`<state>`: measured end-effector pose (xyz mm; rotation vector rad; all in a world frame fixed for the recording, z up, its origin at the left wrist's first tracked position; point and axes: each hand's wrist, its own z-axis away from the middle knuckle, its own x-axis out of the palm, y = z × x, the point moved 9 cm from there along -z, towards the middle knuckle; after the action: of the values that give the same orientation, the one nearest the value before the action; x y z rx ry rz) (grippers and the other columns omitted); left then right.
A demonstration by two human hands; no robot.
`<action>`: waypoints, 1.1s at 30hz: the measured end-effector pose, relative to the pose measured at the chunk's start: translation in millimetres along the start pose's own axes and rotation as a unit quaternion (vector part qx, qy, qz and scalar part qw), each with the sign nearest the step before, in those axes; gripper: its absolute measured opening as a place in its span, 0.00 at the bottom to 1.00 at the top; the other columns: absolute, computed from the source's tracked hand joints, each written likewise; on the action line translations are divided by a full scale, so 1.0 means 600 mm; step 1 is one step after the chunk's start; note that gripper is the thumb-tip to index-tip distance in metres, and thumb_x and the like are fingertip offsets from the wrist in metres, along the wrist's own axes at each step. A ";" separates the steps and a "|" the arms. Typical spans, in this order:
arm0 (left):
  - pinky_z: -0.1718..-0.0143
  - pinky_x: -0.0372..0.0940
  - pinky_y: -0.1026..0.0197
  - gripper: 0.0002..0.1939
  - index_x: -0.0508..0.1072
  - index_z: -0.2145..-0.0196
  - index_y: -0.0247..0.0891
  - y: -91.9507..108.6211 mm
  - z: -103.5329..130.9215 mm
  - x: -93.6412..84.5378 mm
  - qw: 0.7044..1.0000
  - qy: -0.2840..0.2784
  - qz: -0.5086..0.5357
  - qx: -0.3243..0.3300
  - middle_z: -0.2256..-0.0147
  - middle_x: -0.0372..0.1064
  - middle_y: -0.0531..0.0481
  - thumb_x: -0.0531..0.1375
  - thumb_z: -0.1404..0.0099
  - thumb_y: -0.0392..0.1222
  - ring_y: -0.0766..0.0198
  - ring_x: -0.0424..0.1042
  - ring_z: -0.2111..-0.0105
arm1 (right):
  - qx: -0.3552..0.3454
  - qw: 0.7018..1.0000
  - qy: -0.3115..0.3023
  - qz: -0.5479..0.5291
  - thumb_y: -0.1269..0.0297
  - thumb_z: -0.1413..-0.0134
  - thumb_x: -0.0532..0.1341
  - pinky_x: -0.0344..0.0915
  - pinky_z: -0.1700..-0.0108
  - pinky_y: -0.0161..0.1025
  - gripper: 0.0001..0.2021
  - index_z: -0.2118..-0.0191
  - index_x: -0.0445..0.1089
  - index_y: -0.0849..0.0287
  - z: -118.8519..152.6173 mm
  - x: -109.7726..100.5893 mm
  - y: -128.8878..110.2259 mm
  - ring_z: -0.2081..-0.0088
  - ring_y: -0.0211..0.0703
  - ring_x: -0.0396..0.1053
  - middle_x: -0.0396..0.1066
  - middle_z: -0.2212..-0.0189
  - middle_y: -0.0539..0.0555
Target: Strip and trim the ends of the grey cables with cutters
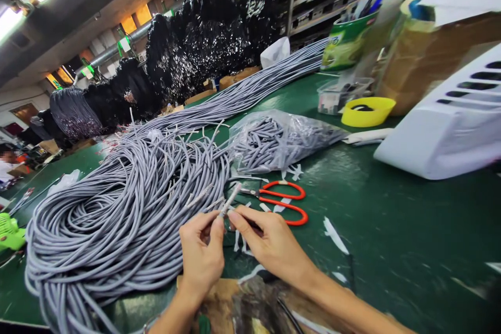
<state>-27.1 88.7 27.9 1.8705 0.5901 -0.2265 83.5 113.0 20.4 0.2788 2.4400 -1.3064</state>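
Note:
My left hand [203, 245] pinches a grey cable near its end, whose stripped whitish tip [233, 195] points up and to the right. Close beside it, my right hand [270, 240] has its thumb and fingers pressed together at the same cable end; whether it grips the wrapping or the cable itself I cannot make out. A large coiled bundle of grey cables [117, 209] lies to the left of both hands. Just beyond my right hand rest red-handled scissors [284, 201], their blades pointing left. White scraps [334, 235] are scattered about the green table.
A clear bag of short grey pieces [270, 141] lies behind the scissors. At the right are a yellow tape ring [368, 112], a white plastic housing [442, 125] and a green can [346, 44]. Black cable bundles [203, 42] pile up at the back.

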 end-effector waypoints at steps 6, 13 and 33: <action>0.76 0.62 0.66 0.13 0.76 0.70 0.31 0.001 0.003 0.009 0.999 -0.016 -0.037 0.009 0.77 0.72 0.46 0.53 0.40 0.38 0.64 0.68 0.78 | -0.082 0.989 0.097 0.076 0.64 0.41 0.48 0.56 0.79 0.29 0.18 0.79 0.64 0.59 0.016 -0.020 -0.031 0.84 0.33 0.62 0.65 0.86 0.48; 0.70 0.67 0.63 0.11 0.76 0.69 0.32 -0.010 0.001 -0.002 1.000 0.027 0.013 -0.006 0.72 0.75 0.44 0.54 0.41 0.37 0.61 0.72 0.73 | -0.160 0.958 0.133 0.196 0.67 0.40 0.47 0.61 0.75 0.31 0.17 0.74 0.69 0.59 0.028 -0.021 -0.060 0.80 0.36 0.69 0.73 0.80 0.52; 0.75 0.64 0.65 0.09 0.76 0.68 0.34 0.030 0.010 -0.016 0.990 0.056 -0.091 0.089 0.75 0.73 0.46 0.55 0.40 0.35 0.65 0.69 0.77 | -0.147 0.964 0.129 0.181 0.66 0.41 0.48 0.60 0.76 0.32 0.17 0.76 0.70 0.58 0.020 -0.033 -0.056 0.79 0.37 0.69 0.74 0.80 0.52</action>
<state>-25.4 75.6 44.7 2.0117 0.8429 -0.3024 93.0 84.3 47.8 0.8137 2.5862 -0.7811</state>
